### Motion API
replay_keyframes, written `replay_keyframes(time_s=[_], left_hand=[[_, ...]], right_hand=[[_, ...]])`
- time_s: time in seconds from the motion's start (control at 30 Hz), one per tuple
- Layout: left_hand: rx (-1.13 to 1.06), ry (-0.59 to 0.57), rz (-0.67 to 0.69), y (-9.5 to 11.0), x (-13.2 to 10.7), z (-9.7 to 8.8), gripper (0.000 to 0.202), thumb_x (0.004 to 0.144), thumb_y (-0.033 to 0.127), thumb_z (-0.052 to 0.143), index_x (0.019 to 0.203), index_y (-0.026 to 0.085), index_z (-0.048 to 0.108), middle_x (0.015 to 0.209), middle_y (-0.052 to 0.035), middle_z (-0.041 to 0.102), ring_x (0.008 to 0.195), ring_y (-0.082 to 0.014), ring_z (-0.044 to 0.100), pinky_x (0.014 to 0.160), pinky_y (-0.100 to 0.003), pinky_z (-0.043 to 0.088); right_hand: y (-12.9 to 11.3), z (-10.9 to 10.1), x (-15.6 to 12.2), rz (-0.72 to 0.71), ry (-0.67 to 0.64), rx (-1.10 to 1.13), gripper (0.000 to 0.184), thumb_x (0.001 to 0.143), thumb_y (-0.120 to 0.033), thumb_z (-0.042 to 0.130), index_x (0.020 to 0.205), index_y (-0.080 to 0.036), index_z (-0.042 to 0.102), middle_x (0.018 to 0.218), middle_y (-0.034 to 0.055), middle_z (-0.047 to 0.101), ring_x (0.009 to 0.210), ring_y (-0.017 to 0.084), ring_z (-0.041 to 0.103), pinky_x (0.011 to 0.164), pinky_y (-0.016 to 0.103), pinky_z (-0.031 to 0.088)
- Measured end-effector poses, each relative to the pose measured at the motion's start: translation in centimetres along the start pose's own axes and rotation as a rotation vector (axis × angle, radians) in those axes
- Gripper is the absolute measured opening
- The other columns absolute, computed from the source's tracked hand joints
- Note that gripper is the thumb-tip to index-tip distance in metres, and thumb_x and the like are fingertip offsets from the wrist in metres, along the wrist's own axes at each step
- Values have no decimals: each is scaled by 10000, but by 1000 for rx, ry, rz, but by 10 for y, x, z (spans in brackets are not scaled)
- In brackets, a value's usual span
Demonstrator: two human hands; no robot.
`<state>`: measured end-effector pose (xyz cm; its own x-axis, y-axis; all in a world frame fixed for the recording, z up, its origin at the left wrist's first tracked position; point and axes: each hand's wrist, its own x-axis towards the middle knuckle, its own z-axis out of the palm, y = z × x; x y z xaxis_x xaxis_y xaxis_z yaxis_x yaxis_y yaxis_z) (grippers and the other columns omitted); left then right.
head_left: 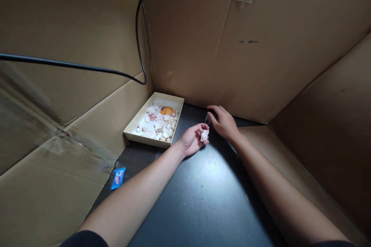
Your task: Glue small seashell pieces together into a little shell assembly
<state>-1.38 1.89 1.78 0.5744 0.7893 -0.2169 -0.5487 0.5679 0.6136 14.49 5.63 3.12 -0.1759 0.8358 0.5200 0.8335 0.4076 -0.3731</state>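
Observation:
A small rough white shell (204,135) rests in the curled fingers of my left hand (193,139), its palm turned up. Just beyond it, my right hand (223,122) hovers palm down, thumb and index finger apart. Beside that thumb is a small greyish, see-through thing (206,119), too small to name; whether the thumb touches it I cannot tell. Left of my hands sits a shallow cream box (147,140) of pale shells (159,125), with one bright orange shell (167,110) among them.
Cardboard walls (246,54) enclose the dark table (199,197) at the back and both sides. A blue wrapped packet (118,178) lies near the left edge, by my left forearm. A black cable (87,68) hangs across the upper left.

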Motion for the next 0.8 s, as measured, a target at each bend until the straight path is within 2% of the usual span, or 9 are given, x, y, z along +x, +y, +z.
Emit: replay_keyframes(time_s=[0.1, 0.2, 0.33, 0.43, 0.5, 0.63, 0.8], left_hand=[[1, -10, 3, 0, 1, 0, 155, 667, 76, 484, 788, 149, 547, 600, 12, 437, 497, -89, 419, 478, -219, 333], [-1, -9, 7, 0, 1, -1, 156, 672, 76, 491, 797, 147, 550, 601, 12, 441, 495, -91, 422, 478, -223, 336], [-17, 16, 20, -1, 1, -1, 120, 708, 106, 501, 807, 136, 562, 616, 5, 457, 504, -91, 430, 478, -223, 338], [-34, 17, 10, 0, 0, 0, 106, 795, 185, 483, 803, 126, 571, 617, 5, 452, 496, -88, 423, 472, -221, 337], [-47, 10, 4, 0, 1, 0, 197, 855, 263, 450, 789, 123, 571, 628, 1, 457, 496, -89, 430, 470, -223, 342], [-44, -15, 15, 1, 1, 0, 308, 909, 363, 411, 774, 136, 569, 613, 4, 452, 472, -93, 409, 467, -235, 348], [-48, 4, 13, 0, 1, 1, 274, 912, 329, 430, 759, 139, 555, 617, 13, 437, 487, -87, 420, 466, -221, 347]], right_hand=[[4, 4, -2, -8, 19, 40, 302, 918, -305, 491, 1180, -203, 600, 1062, 93, 662, 877, 215, 632, 802, 354, 490], [9, 6, -3, -19, 97, 119, 308, 923, -304, 483, 1173, -174, 608, 1096, 109, 667, 948, 225, 626, 840, 360, 482], [11, 4, 1, 68, 216, 267, 325, 917, -348, 484, 1133, -156, 634, 993, 100, 684, 787, 192, 613, 756, 339, 490], [6, -1, 6, 143, 168, 400, 355, 902, -402, 499, 1129, -170, 643, 782, 47, 653, 637, 161, 551, 640, 302, 470], [0, -4, 8, 163, 101, 485, 372, 891, -431, 506, 1132, -183, 642, 711, 23, 617, 599, 154, 531, 594, 286, 455], [-10, -7, 9, 164, 58, 554, 385, 881, -453, 509, 1137, -196, 638, 713, 15, 605, 595, 149, 533, 567, 273, 447], [-14, -12, 8, 137, 40, 427, 376, 895, -446, 488, 1116, -190, 654, 735, 23, 636, 633, 159, 561, 602, 279, 443]])
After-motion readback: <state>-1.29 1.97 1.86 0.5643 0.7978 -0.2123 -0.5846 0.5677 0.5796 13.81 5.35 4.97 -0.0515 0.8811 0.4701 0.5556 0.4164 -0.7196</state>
